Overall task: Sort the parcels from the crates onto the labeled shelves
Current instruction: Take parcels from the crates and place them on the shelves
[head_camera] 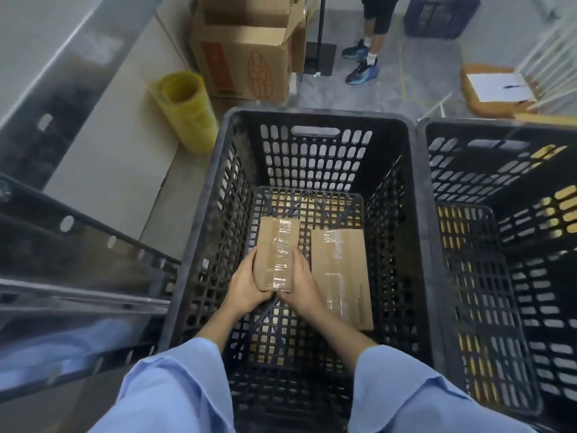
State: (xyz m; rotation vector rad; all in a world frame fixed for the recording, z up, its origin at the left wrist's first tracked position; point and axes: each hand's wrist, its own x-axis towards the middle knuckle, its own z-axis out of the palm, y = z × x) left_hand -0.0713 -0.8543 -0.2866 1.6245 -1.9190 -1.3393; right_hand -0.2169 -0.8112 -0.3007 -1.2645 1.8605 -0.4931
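Tape-striped brown cardboard parcel (276,253), upright in crate (318,120)

Wide-angle head cam: strong barrel distortion, rim of black crate (315,115) and metal shelf rail (78,295) bow toward frame edges. Light diffuse, fairly bright, slightly washed on floor (359,98) up top, w/ soft shadows only. Crate interior dim (wall detail mostly lost). Glare streak on clear tape (282,254) of small parcel (265,242). Centre approx. sharp; left edge, far bkgd and blue sleeves (175,392) smeared, out of focus.
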